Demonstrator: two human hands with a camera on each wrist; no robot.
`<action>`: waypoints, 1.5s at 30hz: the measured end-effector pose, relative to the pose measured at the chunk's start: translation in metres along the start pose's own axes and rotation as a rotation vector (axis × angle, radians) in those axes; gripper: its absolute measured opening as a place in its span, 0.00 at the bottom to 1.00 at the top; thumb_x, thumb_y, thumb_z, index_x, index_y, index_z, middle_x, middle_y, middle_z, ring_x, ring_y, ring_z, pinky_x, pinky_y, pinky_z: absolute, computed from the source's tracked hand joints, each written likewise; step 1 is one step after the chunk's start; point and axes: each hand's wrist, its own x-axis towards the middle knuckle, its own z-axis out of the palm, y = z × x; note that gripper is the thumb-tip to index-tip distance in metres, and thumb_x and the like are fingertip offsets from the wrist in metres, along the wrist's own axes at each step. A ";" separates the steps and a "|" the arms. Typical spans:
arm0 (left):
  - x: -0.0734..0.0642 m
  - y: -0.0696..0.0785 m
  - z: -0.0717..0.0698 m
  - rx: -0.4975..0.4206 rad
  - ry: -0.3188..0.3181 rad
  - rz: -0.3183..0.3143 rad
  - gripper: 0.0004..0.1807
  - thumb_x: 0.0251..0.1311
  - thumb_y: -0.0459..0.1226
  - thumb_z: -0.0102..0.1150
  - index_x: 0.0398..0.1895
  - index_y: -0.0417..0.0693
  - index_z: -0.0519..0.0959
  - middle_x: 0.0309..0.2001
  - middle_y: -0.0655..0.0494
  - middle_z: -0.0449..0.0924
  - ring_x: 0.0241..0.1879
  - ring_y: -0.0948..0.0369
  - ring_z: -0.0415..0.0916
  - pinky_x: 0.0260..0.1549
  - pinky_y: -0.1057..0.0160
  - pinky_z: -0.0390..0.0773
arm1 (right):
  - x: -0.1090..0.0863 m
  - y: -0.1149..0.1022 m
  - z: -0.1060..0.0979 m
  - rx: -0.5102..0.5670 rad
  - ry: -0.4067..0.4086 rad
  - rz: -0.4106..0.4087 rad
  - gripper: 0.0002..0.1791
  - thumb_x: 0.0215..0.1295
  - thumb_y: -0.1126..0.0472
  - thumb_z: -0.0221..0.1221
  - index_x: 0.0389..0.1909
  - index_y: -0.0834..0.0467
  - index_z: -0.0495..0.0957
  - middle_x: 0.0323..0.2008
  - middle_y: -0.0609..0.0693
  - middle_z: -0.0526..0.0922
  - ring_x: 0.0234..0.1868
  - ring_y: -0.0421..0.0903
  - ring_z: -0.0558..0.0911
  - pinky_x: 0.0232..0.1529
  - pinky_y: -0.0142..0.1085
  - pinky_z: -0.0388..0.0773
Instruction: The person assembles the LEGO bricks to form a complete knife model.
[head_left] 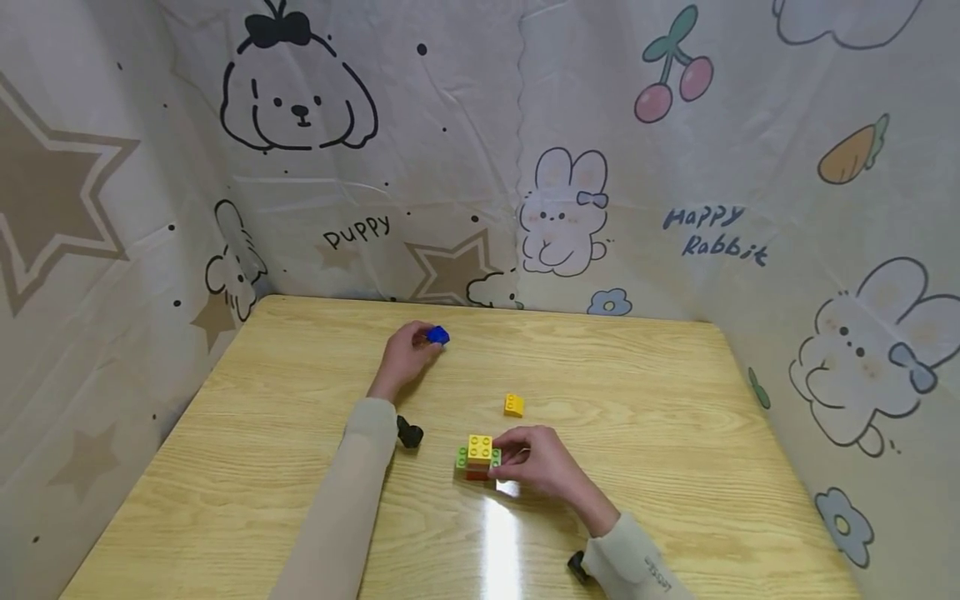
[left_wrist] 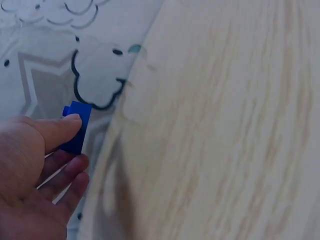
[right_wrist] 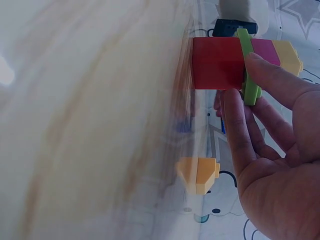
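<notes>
Toward the far edge of the table, my left hand (head_left: 407, 357) pinches a blue brick (head_left: 438, 335) between thumb and fingers. The left wrist view has the same blue brick (left_wrist: 80, 127) held upright, its stud facing left. Nearer the front, my right hand (head_left: 543, 460) grips a brick stack (head_left: 480, 448) from its right side. From the right wrist, the stack shows a red brick (right_wrist: 217, 63) at the bottom, a green plate (right_wrist: 248, 70), a magenta brick (right_wrist: 265, 51) and a yellow brick (right_wrist: 286, 56) on top. My right thumb lies at the green plate, the fingers on the opposite side.
A loose yellow brick (head_left: 513, 406) with a sloped side lies behind the stack on the wooden table (head_left: 637, 400). Printed curtains (head_left: 450, 125) hang along the table's back and sides. Small black devices (head_left: 409, 432) are worn at both wrists.
</notes>
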 end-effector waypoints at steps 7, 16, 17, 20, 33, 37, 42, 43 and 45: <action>-0.009 0.025 0.002 -0.015 -0.043 0.059 0.23 0.71 0.37 0.64 0.66 0.40 0.76 0.61 0.40 0.78 0.61 0.46 0.77 0.66 0.48 0.76 | -0.002 0.000 -0.002 -0.006 0.004 -0.003 0.21 0.55 0.62 0.77 0.50 0.64 0.86 0.39 0.52 0.88 0.38 0.41 0.86 0.41 0.30 0.87; -0.034 0.050 -0.002 -0.008 -0.093 0.217 0.21 0.71 0.39 0.64 0.64 0.42 0.77 0.56 0.44 0.81 0.55 0.49 0.82 0.62 0.47 0.81 | -0.001 0.000 -0.003 -0.027 0.006 -0.002 0.21 0.56 0.63 0.77 0.50 0.64 0.86 0.39 0.51 0.88 0.39 0.42 0.85 0.41 0.29 0.87; -0.038 0.053 -0.002 -0.006 -0.103 0.227 0.21 0.71 0.39 0.64 0.64 0.43 0.77 0.56 0.44 0.81 0.55 0.49 0.82 0.62 0.47 0.81 | -0.001 0.000 -0.003 -0.031 0.007 -0.002 0.21 0.56 0.62 0.77 0.50 0.64 0.86 0.38 0.51 0.88 0.38 0.42 0.85 0.40 0.29 0.86; -0.053 0.061 -0.005 -0.003 -0.133 0.248 0.21 0.72 0.39 0.64 0.64 0.44 0.77 0.57 0.45 0.81 0.55 0.49 0.81 0.62 0.44 0.80 | 0.001 0.001 -0.003 -0.042 0.008 -0.007 0.21 0.56 0.62 0.77 0.50 0.63 0.86 0.37 0.50 0.88 0.38 0.41 0.85 0.39 0.29 0.86; -0.117 0.067 -0.009 -0.035 -0.268 0.331 0.20 0.73 0.40 0.62 0.65 0.50 0.78 0.57 0.51 0.81 0.55 0.53 0.82 0.61 0.41 0.80 | 0.002 0.001 0.000 -0.048 -0.007 -0.029 0.21 0.57 0.61 0.77 0.50 0.63 0.86 0.37 0.50 0.88 0.36 0.39 0.85 0.39 0.29 0.86; -0.130 0.068 -0.007 -0.058 -0.301 0.347 0.20 0.73 0.41 0.63 0.65 0.51 0.78 0.57 0.53 0.81 0.55 0.54 0.82 0.61 0.40 0.80 | 0.002 0.001 0.001 -0.050 -0.004 -0.038 0.21 0.57 0.61 0.77 0.49 0.64 0.86 0.36 0.50 0.88 0.36 0.38 0.85 0.39 0.30 0.87; -0.141 0.071 -0.002 -0.074 -0.331 0.375 0.20 0.73 0.42 0.62 0.65 0.54 0.77 0.57 0.55 0.81 0.55 0.56 0.81 0.59 0.41 0.81 | 0.001 0.002 0.000 -0.051 -0.008 -0.042 0.20 0.58 0.61 0.76 0.50 0.63 0.86 0.36 0.49 0.88 0.36 0.39 0.86 0.39 0.30 0.86; -0.143 0.071 -0.001 -0.075 -0.334 0.383 0.20 0.73 0.41 0.62 0.65 0.54 0.77 0.57 0.55 0.81 0.55 0.56 0.81 0.59 0.41 0.81 | 0.001 0.002 0.000 -0.052 -0.010 -0.040 0.20 0.58 0.60 0.76 0.50 0.63 0.86 0.36 0.49 0.88 0.36 0.39 0.86 0.38 0.30 0.86; -0.146 0.072 0.001 -0.076 -0.336 0.405 0.19 0.73 0.41 0.62 0.65 0.54 0.78 0.57 0.56 0.81 0.55 0.57 0.81 0.58 0.42 0.82 | 0.001 0.002 0.000 -0.054 -0.014 -0.041 0.20 0.58 0.60 0.76 0.50 0.62 0.86 0.35 0.49 0.88 0.36 0.40 0.86 0.38 0.30 0.86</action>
